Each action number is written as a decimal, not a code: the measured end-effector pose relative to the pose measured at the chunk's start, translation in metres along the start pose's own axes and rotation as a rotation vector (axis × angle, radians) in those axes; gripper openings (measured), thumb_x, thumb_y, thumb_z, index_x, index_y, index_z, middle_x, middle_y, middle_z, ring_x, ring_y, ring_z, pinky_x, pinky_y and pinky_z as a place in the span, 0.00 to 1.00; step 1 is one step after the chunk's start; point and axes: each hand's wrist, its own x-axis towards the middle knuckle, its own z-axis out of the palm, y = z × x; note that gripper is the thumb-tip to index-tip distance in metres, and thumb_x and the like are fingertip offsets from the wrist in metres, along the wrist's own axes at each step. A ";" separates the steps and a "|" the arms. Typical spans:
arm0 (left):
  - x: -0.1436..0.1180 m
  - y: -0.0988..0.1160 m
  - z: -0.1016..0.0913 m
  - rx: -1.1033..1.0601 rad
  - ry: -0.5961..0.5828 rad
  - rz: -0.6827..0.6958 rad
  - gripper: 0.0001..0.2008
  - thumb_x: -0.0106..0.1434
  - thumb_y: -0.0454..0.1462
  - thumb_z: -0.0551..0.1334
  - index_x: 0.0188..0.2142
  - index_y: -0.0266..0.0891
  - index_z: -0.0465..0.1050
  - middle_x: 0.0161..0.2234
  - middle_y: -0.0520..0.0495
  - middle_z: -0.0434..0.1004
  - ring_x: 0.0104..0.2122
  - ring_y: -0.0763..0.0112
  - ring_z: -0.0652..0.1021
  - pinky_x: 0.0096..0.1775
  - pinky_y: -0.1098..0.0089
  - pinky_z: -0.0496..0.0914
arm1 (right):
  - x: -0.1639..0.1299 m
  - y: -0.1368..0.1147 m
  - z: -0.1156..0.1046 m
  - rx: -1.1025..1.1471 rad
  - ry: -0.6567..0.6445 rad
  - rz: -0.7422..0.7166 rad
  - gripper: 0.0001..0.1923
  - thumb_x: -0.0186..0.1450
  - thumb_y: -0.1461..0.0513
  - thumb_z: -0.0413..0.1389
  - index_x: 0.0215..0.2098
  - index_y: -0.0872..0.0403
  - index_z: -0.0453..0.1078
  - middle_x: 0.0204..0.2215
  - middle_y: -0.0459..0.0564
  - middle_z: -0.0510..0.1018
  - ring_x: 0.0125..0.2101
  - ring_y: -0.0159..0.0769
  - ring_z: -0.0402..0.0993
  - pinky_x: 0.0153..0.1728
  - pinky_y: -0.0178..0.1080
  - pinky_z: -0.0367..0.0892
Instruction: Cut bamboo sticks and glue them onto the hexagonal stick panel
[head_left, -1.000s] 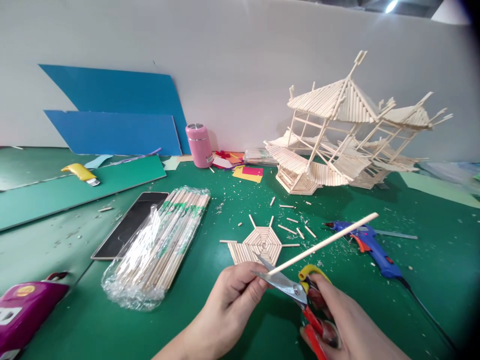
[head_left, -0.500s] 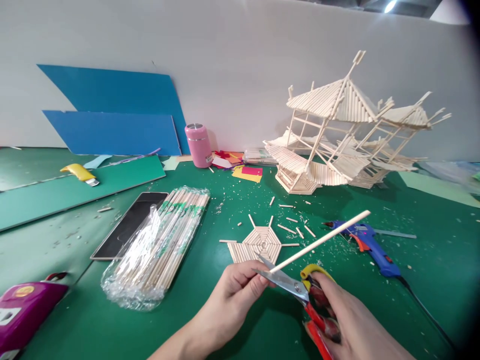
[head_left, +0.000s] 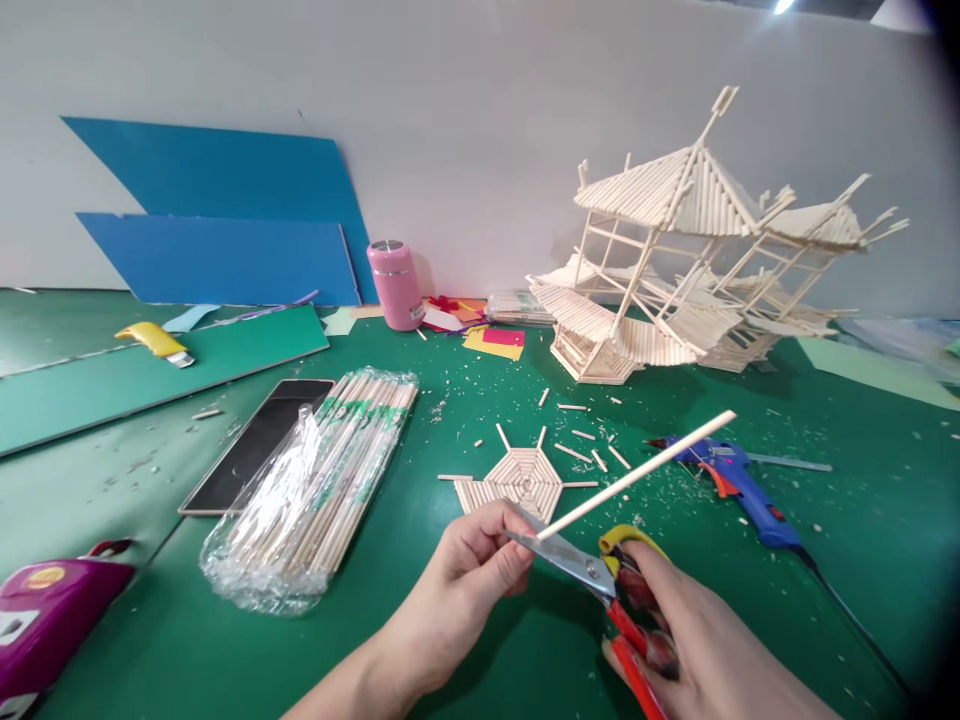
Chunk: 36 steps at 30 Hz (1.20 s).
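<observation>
My left hand (head_left: 476,570) pinches the near end of a thin wooden stick (head_left: 637,474), which slants up to the right. Around the stick beside those fingertips lie the blades of a pair of scissors (head_left: 574,562) with red and yellow handles. My right hand (head_left: 690,620) is closed round the handles. Just beyond the blades, a flat web-like panel of short sticks (head_left: 523,480) lies on the green table, its near side partly hidden by my left hand. Several short stick offcuts (head_left: 574,452) are scattered by it.
Left lie a bag of wooden sticks (head_left: 330,480), a dark phone-like slab (head_left: 240,450), a purple tool (head_left: 60,620) and a yellow cutter (head_left: 154,340). Right is a blue glue gun (head_left: 739,480) with its cord. A stick-built pavilion model (head_left: 667,260) and pink flask (head_left: 396,285) stand behind.
The scissor blades have closed further onto the stick near my left fingertips. The view has shifted slightly, and both hands stay in about the same place.
</observation>
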 end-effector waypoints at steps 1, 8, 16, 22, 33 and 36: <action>0.000 0.000 -0.001 -0.030 -0.026 -0.011 0.11 0.54 0.41 0.65 0.26 0.35 0.69 0.20 0.54 0.62 0.21 0.80 0.59 0.24 0.75 0.51 | -0.001 0.002 0.001 -0.006 0.023 -0.014 0.28 0.55 0.59 0.51 0.52 0.60 0.58 0.37 0.59 0.76 0.34 0.43 0.75 0.34 0.39 0.72; 0.000 0.001 -0.003 -0.175 -0.159 -0.128 0.11 0.52 0.40 0.66 0.25 0.35 0.68 0.16 0.57 0.56 0.17 0.82 0.55 0.23 0.75 0.49 | -0.004 0.015 0.005 -0.012 0.009 -0.040 0.30 0.53 0.55 0.54 0.51 0.60 0.61 0.37 0.62 0.76 0.34 0.45 0.75 0.29 0.38 0.73; 0.000 -0.002 -0.003 -0.053 -0.048 0.005 0.10 0.54 0.40 0.64 0.27 0.35 0.69 0.19 0.55 0.60 0.20 0.81 0.59 0.23 0.75 0.50 | 0.003 0.000 0.004 0.192 -0.030 0.042 0.28 0.56 0.56 0.53 0.52 0.60 0.57 0.38 0.59 0.74 0.36 0.41 0.75 0.29 0.33 0.74; 0.000 0.004 -0.004 -0.203 -0.171 -0.143 0.10 0.51 0.39 0.66 0.25 0.35 0.68 0.15 0.58 0.55 0.16 0.82 0.55 0.22 0.74 0.48 | -0.004 0.005 0.004 0.221 -0.036 0.049 0.32 0.54 0.55 0.54 0.54 0.62 0.56 0.41 0.62 0.74 0.37 0.44 0.75 0.30 0.33 0.74; -0.003 0.000 0.003 -0.200 -0.151 -0.134 0.11 0.51 0.39 0.67 0.24 0.34 0.68 0.17 0.56 0.58 0.18 0.82 0.58 0.23 0.74 0.49 | -0.011 0.013 0.001 0.107 -0.063 0.091 0.35 0.53 0.55 0.54 0.56 0.62 0.55 0.42 0.63 0.73 0.37 0.44 0.74 0.31 0.35 0.74; -0.003 -0.003 0.003 -0.268 -0.188 -0.216 0.10 0.50 0.38 0.67 0.24 0.34 0.68 0.16 0.57 0.56 0.17 0.82 0.56 0.23 0.74 0.49 | -0.015 0.021 0.005 0.141 -0.093 0.131 0.37 0.52 0.55 0.55 0.56 0.62 0.54 0.42 0.64 0.72 0.37 0.45 0.74 0.27 0.32 0.74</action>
